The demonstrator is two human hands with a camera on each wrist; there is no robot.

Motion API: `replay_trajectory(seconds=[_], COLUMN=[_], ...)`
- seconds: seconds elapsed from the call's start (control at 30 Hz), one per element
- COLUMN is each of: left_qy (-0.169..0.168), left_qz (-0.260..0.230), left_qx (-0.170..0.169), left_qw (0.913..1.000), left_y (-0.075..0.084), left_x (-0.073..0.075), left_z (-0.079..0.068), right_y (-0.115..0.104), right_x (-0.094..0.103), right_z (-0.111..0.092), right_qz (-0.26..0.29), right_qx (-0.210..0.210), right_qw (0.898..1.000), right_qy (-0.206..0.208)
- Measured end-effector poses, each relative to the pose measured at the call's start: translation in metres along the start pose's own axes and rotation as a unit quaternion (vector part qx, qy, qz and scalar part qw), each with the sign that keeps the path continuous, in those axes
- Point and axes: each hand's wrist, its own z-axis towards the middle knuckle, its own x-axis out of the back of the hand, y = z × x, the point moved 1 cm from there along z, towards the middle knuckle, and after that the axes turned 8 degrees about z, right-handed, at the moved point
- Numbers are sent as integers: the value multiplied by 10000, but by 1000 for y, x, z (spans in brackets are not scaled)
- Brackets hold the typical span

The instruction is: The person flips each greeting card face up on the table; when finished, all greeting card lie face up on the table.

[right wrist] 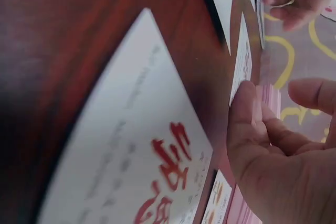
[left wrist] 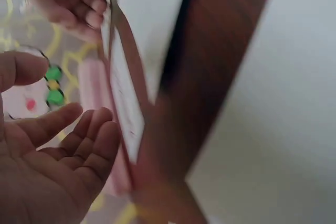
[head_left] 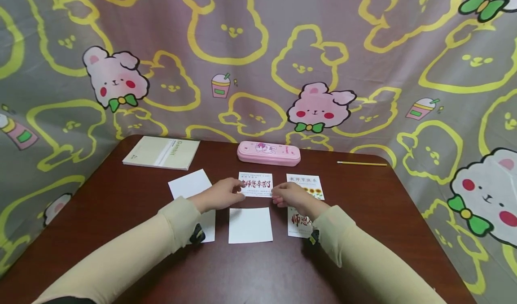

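Note:
A white card with red Chinese writing (head_left: 256,188) lies face up in the middle of the back row. My left hand (head_left: 220,193) is at its left edge, and in the left wrist view the hand's fingers (left wrist: 100,145) are loosely bent with nothing between them. At the card's right edge is my right hand (head_left: 294,197); its fingertips look to touch or nearly touch the edge, thumb apart. Under the right forearm is another red-lettered card (head_left: 298,225), partly hidden, with a sunflower card (head_left: 313,188) behind it. A blank white card (head_left: 250,225) lies in front of the middle card.
Two more white cards lie at the left, one at the back (head_left: 187,183) and one in front (head_left: 210,228), partly covered by the left arm. Behind stand a pink pencil case (head_left: 268,154), a cream notebook (head_left: 161,153) and a yellow pencil (head_left: 361,163). A patterned curtain (head_left: 258,71) borders the brown table (head_left: 258,272).

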Motion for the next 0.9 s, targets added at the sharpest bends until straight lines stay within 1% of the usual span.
replay_trajectory(seconds=[0.07, 0.1, 0.17, 0.23, 0.3, 0.37, 0.47, 0.53, 0.6, 0.63, 0.77, 0.9], left_qy=[-152, -207, -300, -404, -507, -628, -669, -593, -512, -488, -464, -480], left_qz=[409, 676, 1158, 1567, 1901, 2152, 2450, 2585, 2627, 2639, 2534, 2267], left_qx=[-516, -769, -1166, -1424, -1484, -1487, -1564, -1613, -1608, -1574, -1468, -1590], left_qw=[9977, 9945, 9860, 9765, 9691, 9631, 9545, 9506, 9500, 9504, 9550, 9597], left_y=[9, 14, 23, 31, 35, 36, 36, 36, 37, 38, 38, 35], left_x=[-1, -1, -4, -9, -17, -26, -35, -39, -41, -41, -41, -38], left_z=[-10, -17, -31, -43, -50, -53, -55, -57, -57, -57, -58, -57], right_y=[3, 4, 7, 9, 11, 13, 14, 15, 16, 16, 19, 20], right_x=[1, 2, 3, 3, 3, 2, -2, -4, -6, -8, -16, -21], right_z=[-5, -8, -13, -17, -22, -26, -30, -31, -31, -31, -29, -29], right_qz=[-30, -46, -116, -214, -287, -272, 165, 458, 697, 732, 695, 720], right_qx=[-3, 10, 34, 4, -78, -186, -361, -432, -477, -466, -337, -201], right_qw=[9999, 9997, 9991, 9983, 9974, 9967, 9960, 9948, 9938, 9938, 9953, 9959], right_qy=[-150, -242, -414, -550, -658, -741, -807, -801, -730, -694, -583, -518])
